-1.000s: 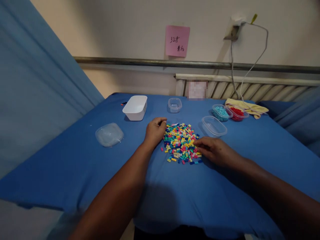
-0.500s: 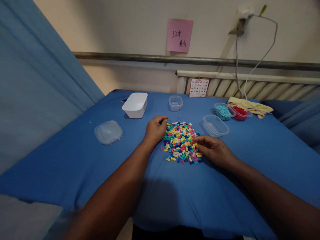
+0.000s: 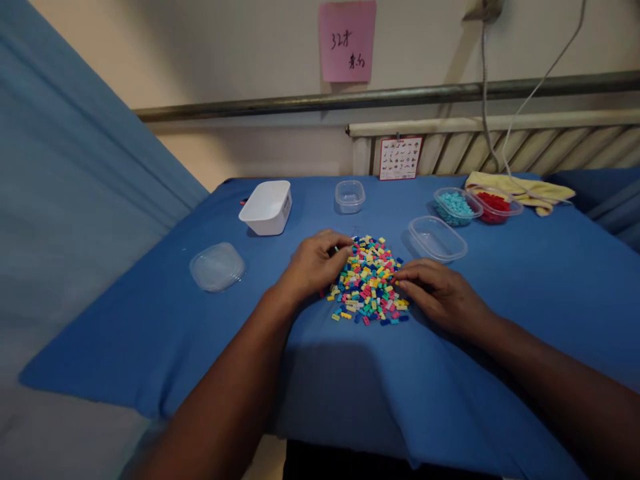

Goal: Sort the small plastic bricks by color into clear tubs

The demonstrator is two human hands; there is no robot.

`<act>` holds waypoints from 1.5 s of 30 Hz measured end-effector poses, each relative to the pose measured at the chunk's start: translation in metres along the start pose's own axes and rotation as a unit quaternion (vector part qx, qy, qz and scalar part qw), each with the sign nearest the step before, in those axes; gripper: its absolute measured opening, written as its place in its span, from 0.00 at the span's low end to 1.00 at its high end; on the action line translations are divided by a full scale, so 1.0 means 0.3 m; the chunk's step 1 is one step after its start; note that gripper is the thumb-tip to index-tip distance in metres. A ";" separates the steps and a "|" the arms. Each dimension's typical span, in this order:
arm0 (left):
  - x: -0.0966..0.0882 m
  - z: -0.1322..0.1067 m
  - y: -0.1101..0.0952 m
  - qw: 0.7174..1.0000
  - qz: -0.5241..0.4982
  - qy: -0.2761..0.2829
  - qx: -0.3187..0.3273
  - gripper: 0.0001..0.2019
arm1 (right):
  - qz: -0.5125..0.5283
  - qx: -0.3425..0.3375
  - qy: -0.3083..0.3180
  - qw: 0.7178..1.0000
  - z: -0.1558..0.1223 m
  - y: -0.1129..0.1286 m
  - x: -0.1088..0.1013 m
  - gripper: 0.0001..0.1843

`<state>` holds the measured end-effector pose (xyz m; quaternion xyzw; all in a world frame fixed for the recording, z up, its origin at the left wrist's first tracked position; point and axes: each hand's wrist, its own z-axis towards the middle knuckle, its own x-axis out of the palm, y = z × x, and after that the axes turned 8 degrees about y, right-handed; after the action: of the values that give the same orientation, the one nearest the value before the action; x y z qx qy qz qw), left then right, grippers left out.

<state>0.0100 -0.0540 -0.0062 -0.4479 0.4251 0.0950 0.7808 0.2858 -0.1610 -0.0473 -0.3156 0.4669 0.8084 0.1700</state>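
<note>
A loose pile of small multicoloured toy bricks (image 3: pixel 369 283) lies on the blue cloth in front of me. My left hand (image 3: pixel 320 261) reaches over the pile's left side, its thumb and forefinger tips almost together; whatever is between them is too small to make out. At the right edge of the pile is my right hand (image 3: pixel 440 290), thumb and fingers pinched on a small toy brick (image 3: pixel 395 281) that looks reddish orange. Partly hidden bricks lie under the left fingers.
Behind the pile stand a white tub (image 3: pixel 267 210), a small clear container (image 3: pixel 350 198) and a larger clear one (image 3: pixel 438 240). Light-blue bricks (image 3: pixel 455 205) and red bricks (image 3: pixel 494 203) fill two containers by a yellow cloth (image 3: pixel 525 189). Clear lids (image 3: pixel 218 268) lie left.
My left hand has moved right, further over the pile. The right hand's fingertips have drawn together on a brick at the pile's edge. The view has tipped down slightly.
</note>
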 end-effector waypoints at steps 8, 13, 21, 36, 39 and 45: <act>-0.041 -0.081 -0.164 0.952 0.151 0.245 0.107 0.12 | -0.085 -0.080 0.048 0.992 -0.015 0.054 0.000 0.10; -0.021 -0.086 -0.162 0.941 0.205 0.250 0.100 0.13 | -0.104 -0.067 0.082 0.989 -0.013 0.047 0.010 0.11; -0.024 -0.082 -0.181 0.945 0.183 0.260 0.073 0.04 | -0.066 -0.034 0.052 0.996 -0.015 0.054 -0.006 0.15; -0.057 -0.084 -0.163 0.949 0.147 0.268 0.076 0.08 | -0.101 -0.009 0.018 0.995 -0.012 0.023 -0.027 0.15; -0.037 -0.084 -0.172 0.941 0.178 0.278 0.073 0.06 | -0.114 -0.005 0.052 0.992 -0.016 0.006 -0.022 0.15; -0.043 -0.087 -0.179 0.936 0.182 0.291 0.069 0.09 | -0.124 -0.033 0.053 0.990 -0.019 0.003 -0.017 0.13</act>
<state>0.0153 -0.1024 0.0305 -0.3154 0.7139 0.0712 0.6211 0.2911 -0.1663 -0.0454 -0.4186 0.4060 0.7781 0.2334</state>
